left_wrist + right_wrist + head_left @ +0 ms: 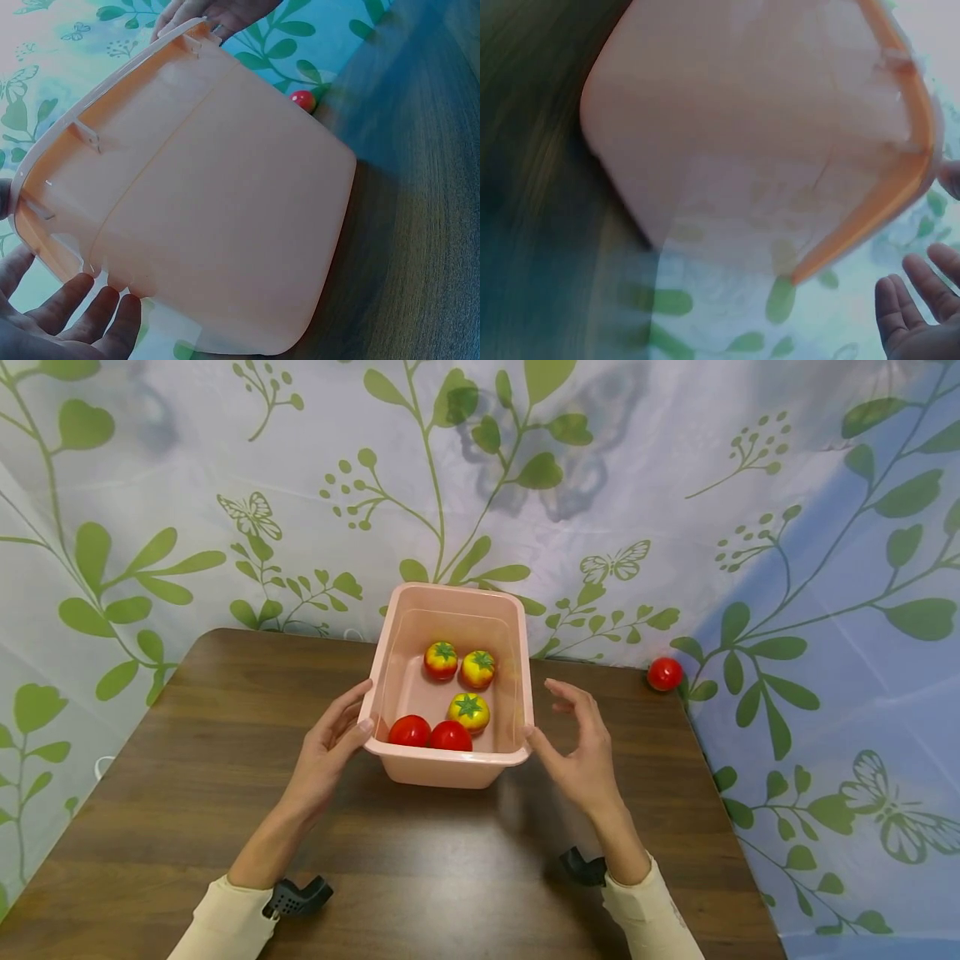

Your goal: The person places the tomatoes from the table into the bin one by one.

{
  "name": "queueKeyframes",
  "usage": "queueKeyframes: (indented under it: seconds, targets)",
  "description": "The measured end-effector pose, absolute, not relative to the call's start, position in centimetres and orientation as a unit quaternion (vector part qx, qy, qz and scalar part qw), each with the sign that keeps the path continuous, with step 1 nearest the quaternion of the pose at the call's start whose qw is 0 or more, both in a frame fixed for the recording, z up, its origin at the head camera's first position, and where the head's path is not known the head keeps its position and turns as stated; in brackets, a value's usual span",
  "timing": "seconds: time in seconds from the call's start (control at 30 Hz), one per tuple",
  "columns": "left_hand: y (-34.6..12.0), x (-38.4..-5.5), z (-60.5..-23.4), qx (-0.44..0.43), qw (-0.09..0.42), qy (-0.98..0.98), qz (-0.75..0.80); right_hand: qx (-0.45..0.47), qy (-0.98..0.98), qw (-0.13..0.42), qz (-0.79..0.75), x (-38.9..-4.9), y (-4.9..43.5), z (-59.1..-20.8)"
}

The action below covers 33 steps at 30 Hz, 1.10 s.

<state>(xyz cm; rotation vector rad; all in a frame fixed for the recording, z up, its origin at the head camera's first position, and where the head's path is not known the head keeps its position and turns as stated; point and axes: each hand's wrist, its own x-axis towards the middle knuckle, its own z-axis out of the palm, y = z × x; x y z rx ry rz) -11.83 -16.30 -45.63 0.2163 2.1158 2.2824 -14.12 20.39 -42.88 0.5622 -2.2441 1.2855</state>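
Note:
A pink plastic bin stands on the brown table, near its back edge. Inside lie several round toy fruits: red-and-yellow ones with green leafy tops, like the tomato, and plain red balls, like the one at the front. My left hand grips the bin's near left corner, thumb on the rim and fingers against the outer side. Beside the near right corner is my right hand. Its thumb is at the rim, while the spread fingers stand apart from the bin in the right wrist view.
A red ball sits at the table's back right corner. Behind the wooden table hangs a pale cloth with green leaves and butterflies. Each wrist wears a black strap mount.

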Motion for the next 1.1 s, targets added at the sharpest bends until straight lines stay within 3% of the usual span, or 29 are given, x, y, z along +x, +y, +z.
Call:
queueKeyframes:
  seconds: [0.2, 0.47, 0.8, 1.0, 1.1]
  targets:
    - [-16.3, -11.8, -45.7, 0.064, 0.009, 0.681, 0.729, 0.128, -0.814, 0.296, 0.483, -18.0, 23.9, -45.2]
    - [-16.4, -11.8, -45.8, 0.067, 0.011, 0.684, 0.726, -0.010, -0.804, 0.297, 0.514, -24.5, 32.1, -49.8]
    - [-16.4, -11.8, -45.7, 0.066, 0.011, 0.692, 0.719, -0.100, -0.910, 0.201, 0.348, -29.2, 41.0, -50.6]
    - [-16.6, -11.7, -45.8, 0.064, 0.001, 0.703, 0.709, -0.112, -0.936, 0.100, 0.317, -30.2, 43.2, -50.6]
    - [-16.7, -11.7, -45.8, 0.062, 0.002, 0.707, 0.704, -0.115, -0.936, 0.086, 0.320, -30.9, 43.6, -51.0]
